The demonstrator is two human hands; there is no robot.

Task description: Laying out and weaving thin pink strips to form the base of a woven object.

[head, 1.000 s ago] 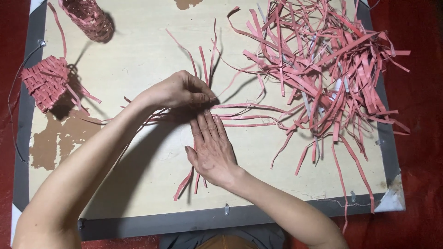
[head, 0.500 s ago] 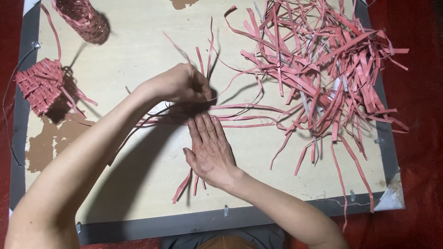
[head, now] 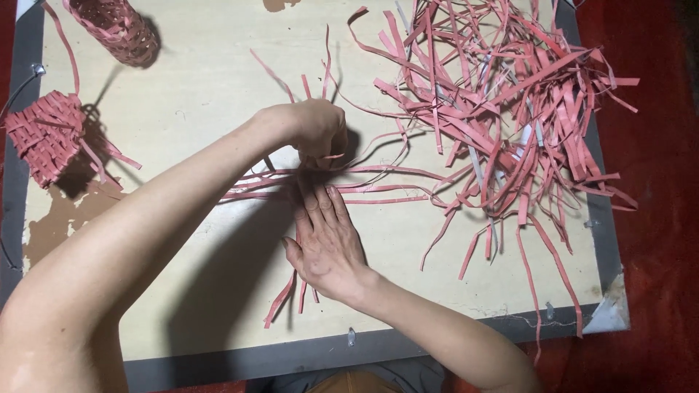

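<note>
Pink paper-like strips (head: 306, 178), thin and flat, lie crossed near the middle of the pale wooden board (head: 211, 73), and both hands work on that crossing. The right hand (head: 328, 240) lies flat, palm down with fingers together, pressing the strips that run toward the board's near edge. The left hand (head: 320, 131), reaching across from the left side, is curled with its fingertips pinched on a strip just beyond the right hand's fingertips (how many strips it grips I cannot tell). By my reading this is the early laying of a woven base: a few strips held down while another is threaded over and under them. The next move, as I judge it, calls for the flat hand to hold its pressure so the crossing does not slide while the pinched strip is drawn snug against its neighbours. A loose heap of the same pink strips (head: 502, 109) sprawls over the far right part of the board, some ends spilling past the right edge. At the left edge sits a small flat woven pink piece (head: 47, 138) with loose ends, and at the far left corner a small woven pink basket (head: 120, 29) lies on its side.
</note>
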